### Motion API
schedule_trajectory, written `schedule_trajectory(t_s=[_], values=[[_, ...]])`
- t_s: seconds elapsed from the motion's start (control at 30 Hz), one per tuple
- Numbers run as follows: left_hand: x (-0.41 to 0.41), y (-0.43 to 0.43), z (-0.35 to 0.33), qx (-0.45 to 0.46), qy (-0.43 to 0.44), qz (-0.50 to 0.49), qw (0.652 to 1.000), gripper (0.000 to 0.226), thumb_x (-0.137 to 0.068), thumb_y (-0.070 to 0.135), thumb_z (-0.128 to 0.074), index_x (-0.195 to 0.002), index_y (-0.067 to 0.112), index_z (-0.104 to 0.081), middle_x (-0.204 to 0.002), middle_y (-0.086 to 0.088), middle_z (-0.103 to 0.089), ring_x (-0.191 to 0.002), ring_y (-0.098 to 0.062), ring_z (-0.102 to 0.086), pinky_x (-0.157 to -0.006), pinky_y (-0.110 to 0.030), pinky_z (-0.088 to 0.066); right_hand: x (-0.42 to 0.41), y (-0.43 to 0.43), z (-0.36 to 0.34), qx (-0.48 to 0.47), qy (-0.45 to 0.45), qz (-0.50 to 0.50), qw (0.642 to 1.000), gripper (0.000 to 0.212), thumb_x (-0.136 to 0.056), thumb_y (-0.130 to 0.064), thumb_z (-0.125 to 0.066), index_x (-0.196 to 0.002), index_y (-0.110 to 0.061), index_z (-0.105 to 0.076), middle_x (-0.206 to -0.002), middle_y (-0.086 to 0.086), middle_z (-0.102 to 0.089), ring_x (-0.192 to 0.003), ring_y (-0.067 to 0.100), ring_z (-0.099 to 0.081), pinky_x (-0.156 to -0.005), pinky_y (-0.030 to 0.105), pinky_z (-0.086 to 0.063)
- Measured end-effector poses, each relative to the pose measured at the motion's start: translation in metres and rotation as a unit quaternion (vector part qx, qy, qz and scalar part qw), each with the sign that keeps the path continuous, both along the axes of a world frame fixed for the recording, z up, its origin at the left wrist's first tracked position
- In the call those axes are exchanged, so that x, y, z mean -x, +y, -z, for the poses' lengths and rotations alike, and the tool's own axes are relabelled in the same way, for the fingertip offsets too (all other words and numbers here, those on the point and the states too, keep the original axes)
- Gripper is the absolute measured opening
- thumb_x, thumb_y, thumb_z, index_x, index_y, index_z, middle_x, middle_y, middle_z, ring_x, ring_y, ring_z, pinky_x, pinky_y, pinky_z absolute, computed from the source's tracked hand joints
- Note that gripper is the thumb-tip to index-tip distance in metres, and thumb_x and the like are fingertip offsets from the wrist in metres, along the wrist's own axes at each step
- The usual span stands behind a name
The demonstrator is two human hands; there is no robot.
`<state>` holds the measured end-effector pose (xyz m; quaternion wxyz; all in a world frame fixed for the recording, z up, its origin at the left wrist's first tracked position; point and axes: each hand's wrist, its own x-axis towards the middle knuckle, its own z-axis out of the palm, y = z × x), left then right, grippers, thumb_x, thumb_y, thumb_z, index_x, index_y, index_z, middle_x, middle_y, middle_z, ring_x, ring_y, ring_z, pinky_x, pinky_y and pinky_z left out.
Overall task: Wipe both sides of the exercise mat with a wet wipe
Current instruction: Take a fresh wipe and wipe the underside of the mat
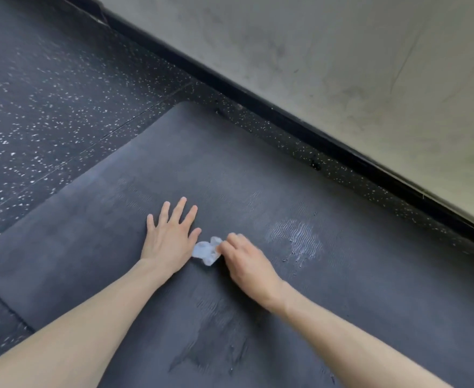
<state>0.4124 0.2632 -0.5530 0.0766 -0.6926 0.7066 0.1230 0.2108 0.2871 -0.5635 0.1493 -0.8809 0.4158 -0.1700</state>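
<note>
Wiping: the right hand (247, 262) pinches a crumpled white wet wipe (205, 251) in curled fingers and thumb, holding it on the exercise mat (90, 247).
Left hand (171, 240): palm down, fingers straight and spread, pressing the exercise mat just beside the wet wipe.
Mat position: lies flat on the speckled floor (48, 93), near the wall (342, 65).
Mat surface: dark grey, with pale streaks (297, 237) to the right of the right hand.
Skirting (286, 116): black, along the wall's foot.

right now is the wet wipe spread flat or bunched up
Bunched up: the wet wipe is a crumpled wad, pinched in the right hand on the exercise mat, not laid out flat.
</note>
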Motion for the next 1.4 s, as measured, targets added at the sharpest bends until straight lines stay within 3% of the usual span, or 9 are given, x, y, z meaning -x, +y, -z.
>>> schedule_trajectory(t_s=[0.3,0.4,0.6,0.7,0.87,1.0,1.13,1.3,1.4], values=[[-0.033,0.046,-0.002,-0.021,0.042,0.037,0.998,0.060,-0.107,0.048,-0.028,-0.161,0.029,-0.010,-0.168,0.011,-0.004,-0.155,-0.026,0.003,-0.121,-0.058,-0.011,0.096,-0.084,-0.012,-0.016,0.049,0.358,0.932,0.019,-0.088,0.003,-0.045,-0.089,-0.008,-0.060,-0.090,0.010,-0.051,-0.081,0.038,-0.054,-0.070,0.038,-0.040],[-0.038,0.052,0.003,-0.010,0.068,0.031,0.997,0.063,-0.107,0.048,-0.028,-0.161,0.021,-0.012,-0.169,0.008,-0.001,-0.155,-0.022,0.005,-0.124,-0.053,-0.006,0.050,-0.051,-0.008,-0.007,0.016,0.310,0.950,0.012,-0.093,-0.001,-0.048,-0.084,-0.006,-0.054,-0.087,0.010,-0.050,-0.076,0.037,-0.051,-0.066,0.039,-0.037],[-0.041,0.057,0.009,0.013,0.080,0.013,0.997,0.064,-0.105,0.050,-0.026,-0.161,0.024,-0.009,-0.169,-0.006,0.001,-0.155,-0.024,0.007,-0.125,-0.044,0.001,-0.042,0.060,0.002,-0.003,0.016,0.011,1.000,0.020,-0.082,0.007,-0.056,-0.081,-0.012,-0.048,-0.082,0.006,-0.046,-0.070,0.024,-0.040,-0.058,0.038,-0.039],[-0.047,0.060,0.008,0.011,0.050,0.028,0.998,0.064,-0.105,0.053,-0.022,-0.161,0.025,-0.007,-0.169,0.000,0.001,-0.155,-0.022,0.006,-0.125,-0.045,-0.002,-0.025,0.047,0.002,0.019,0.038,0.031,0.999,0.023,-0.079,0.008,-0.059,-0.082,-0.012,-0.048,-0.080,0.004,-0.045,-0.069,0.025,-0.041,-0.055,0.040,-0.040],[-0.058,0.085,0.003,0.020,-0.002,-0.002,1.000,0.067,-0.103,0.054,-0.027,-0.160,0.020,-0.020,-0.168,0.002,-0.013,-0.154,-0.029,-0.004,-0.119,-0.060,-0.013,0.054,-0.003,-0.003,0.022,0.091,0.259,0.961,0.020,-0.082,0.001,-0.048,-0.094,-0.011,-0.059,-0.089,0.009,-0.052,-0.082,0.036,-0.051,-0.064,0.042,-0.040],[-0.071,0.098,0.007,-0.015,0.008,-0.006,1.000,0.067,-0.103,0.057,-0.018,-0.161,0.027,-0.002,-0.169,0.010,0.006,-0.154,-0.031,0.009,-0.120,-0.063,-0.007,0.043,0.007,-0.011,-0.025,0.052,0.327,0.943,0.012,-0.089,0.003,-0.048,-0.088,-0.003,-0.059,-0.090,0.014,-0.054,-0.079,0.038,-0.053,-0.066,0.041,-0.040],[-0.073,0.098,0.012,-0.028,0.026,-0.003,0.999,0.067,-0.103,0.056,-0.014,-0.161,0.028,0.004,-0.168,0.011,0.012,-0.153,-0.032,0.014,-0.120,-0.064,-0.001,-0.022,0.062,-0.009,-0.034,0.017,0.229,0.973,0.015,-0.089,0.004,-0.054,-0.079,-0.008,-0.051,-0.081,0.010,-0.047,-0.069,0.035,-0.049,-0.060,0.041,-0.039],[-0.067,0.101,0.011,-0.010,-0.020,0.004,1.000,0.067,-0.103,0.052,-0.026,-0.161,0.021,-0.010,-0.169,0.001,-0.008,-0.152,-0.042,-0.005,-0.113,-0.072,-0.015,-0.080,0.131,-0.005,-0.050,0.018,-0.038,0.998,0.016,-0.084,0.004,-0.047,-0.083,-0.011,-0.049,-0.082,0.007,-0.045,-0.069,0.026,-0.040,-0.057,0.044,-0.042],[-0.069,0.094,0.004,-0.028,-0.023,0.010,0.999,0.067,-0.104,0.054,-0.022,-0.161,0.023,-0.006,-0.169,0.003,-0.003,-0.153,-0.039,-0.001,-0.113,-0.069,-0.016,-0.064,0.106,-0.004,-0.008,0.009,-0.041,0.999,0.013,-0.088,0.003,-0.049,-0.087,-0.010,-0.051,-0.082,0.008,-0.046,-0.070,0.027,-0.042,-0.060,0.042,-0.041]])
